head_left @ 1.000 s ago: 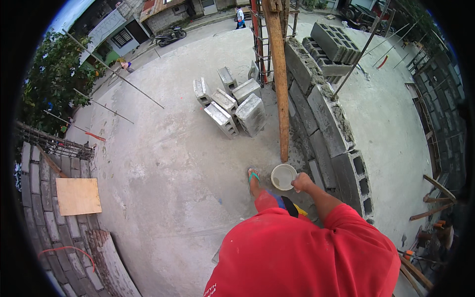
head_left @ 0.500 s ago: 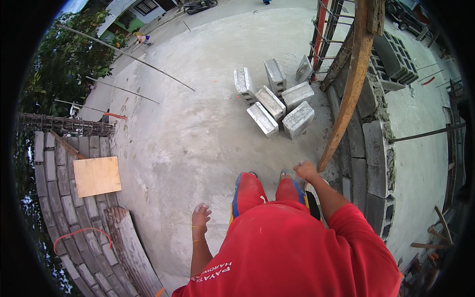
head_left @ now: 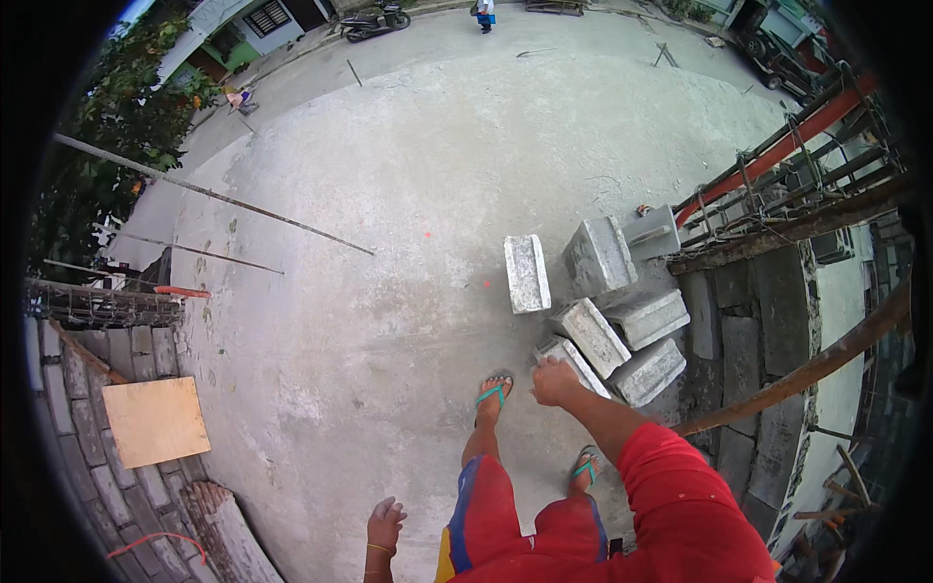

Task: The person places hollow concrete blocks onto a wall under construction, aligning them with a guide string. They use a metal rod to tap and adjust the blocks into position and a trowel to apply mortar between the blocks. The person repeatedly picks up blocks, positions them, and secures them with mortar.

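Several grey concrete hollow blocks stand and lean together on the concrete floor [head_left: 321,321], ahead and to my right. My right hand [head_left: 556,382] hangs in the air with its fingers curled in; no object shows in it. In the picture it covers part of the nearest block [head_left: 581,367]; I cannot tell whether they touch. A separate block [head_left: 527,275] stands at the group's left, and a larger one [head_left: 600,256] at the back. At the lower left my left hand [head_left: 386,525] hangs empty, fingers loosely apart, a thin yellow band at the wrist.
On the right rise a block wall [head_left: 768,321], a rebar column cage [head_left: 777,165] and a slanting wooden pole [head_left: 826,355]. Thin rods [head_left: 214,194] cross at left, above a low block wall [head_left: 131,496] with a plywood square [head_left: 155,420]. A person [head_left: 484,15] and motorcycle [head_left: 377,21] are far off.
I have stepped forward, so the blocks now lie closer, and one foot is ahead of the other. My right hand has come forward in front of the nearest block; the left remains low.
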A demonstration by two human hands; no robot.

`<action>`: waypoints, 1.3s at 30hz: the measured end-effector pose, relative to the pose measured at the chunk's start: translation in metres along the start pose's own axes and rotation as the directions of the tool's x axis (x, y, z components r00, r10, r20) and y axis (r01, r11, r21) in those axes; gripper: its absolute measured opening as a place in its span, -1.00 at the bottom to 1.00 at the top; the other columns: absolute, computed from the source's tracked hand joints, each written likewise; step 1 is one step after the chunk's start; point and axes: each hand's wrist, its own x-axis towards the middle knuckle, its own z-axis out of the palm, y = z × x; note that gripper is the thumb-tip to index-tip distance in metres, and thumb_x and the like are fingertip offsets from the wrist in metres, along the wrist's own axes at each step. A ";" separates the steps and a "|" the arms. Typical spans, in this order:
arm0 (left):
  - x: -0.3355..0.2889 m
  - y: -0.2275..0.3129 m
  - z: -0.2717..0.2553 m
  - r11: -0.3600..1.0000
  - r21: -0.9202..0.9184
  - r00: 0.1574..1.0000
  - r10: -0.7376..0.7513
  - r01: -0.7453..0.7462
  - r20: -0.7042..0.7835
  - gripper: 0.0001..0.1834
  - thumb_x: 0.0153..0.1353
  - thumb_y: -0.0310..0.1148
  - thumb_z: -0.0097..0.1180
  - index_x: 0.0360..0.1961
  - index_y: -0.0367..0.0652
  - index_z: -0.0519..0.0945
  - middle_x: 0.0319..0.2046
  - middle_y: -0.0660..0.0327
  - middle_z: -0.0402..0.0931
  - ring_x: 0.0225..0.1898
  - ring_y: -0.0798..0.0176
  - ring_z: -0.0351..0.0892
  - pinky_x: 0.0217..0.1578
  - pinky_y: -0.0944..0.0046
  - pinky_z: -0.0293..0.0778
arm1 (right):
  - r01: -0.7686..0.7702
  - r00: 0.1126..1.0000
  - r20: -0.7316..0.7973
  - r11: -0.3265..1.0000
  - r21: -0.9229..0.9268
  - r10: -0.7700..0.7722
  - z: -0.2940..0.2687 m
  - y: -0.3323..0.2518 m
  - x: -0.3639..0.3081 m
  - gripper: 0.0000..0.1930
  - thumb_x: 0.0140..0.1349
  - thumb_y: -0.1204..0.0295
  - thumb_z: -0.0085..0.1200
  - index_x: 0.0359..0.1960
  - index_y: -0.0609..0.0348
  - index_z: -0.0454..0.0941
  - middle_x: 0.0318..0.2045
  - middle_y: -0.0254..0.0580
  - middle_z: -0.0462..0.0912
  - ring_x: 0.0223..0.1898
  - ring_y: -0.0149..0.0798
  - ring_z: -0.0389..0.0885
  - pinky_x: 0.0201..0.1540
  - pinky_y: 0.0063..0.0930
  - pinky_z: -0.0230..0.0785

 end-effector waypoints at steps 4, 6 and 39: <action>0.029 -0.042 -0.040 0.981 -0.112 0.982 -0.170 0.161 -0.077 -0.47 0.38 -0.13 0.07 0.28 -0.16 0.39 0.01 0.12 0.60 -0.15 0.15 0.66 -0.21 0.21 0.53 | -0.021 0.970 0.242 0.998 -0.061 0.035 0.006 0.014 0.093 -0.47 0.25 0.06 0.14 0.16 0.10 0.58 0.25 -0.01 0.50 0.34 0.02 0.38 0.33 0.15 0.15; 0.039 -0.091 -0.047 0.944 -0.120 0.944 -0.317 0.306 -0.089 -0.48 0.38 -0.12 0.06 0.27 -0.16 0.39 0.00 0.12 0.61 -0.16 0.15 0.66 -0.22 0.21 0.53 | -0.050 0.879 0.470 0.995 -0.082 0.083 0.011 0.020 0.120 -0.50 0.24 0.09 0.13 0.15 0.05 0.60 0.25 -0.04 0.53 0.32 0.02 0.43 0.35 0.26 0.07; 0.145 0.312 -0.069 0.790 0.576 0.977 0.145 -0.209 0.155 -0.42 0.41 -0.03 -0.12 0.35 -0.07 0.32 0.22 0.05 0.45 0.05 0.04 0.56 -0.14 -0.02 0.44 | -0.595 0.796 0.212 0.671 0.442 0.566 0.149 -0.149 -0.318 -0.69 0.24 0.26 0.12 -0.04 0.08 0.65 -0.13 -0.24 0.75 0.04 -0.12 0.65 0.42 0.28 -0.05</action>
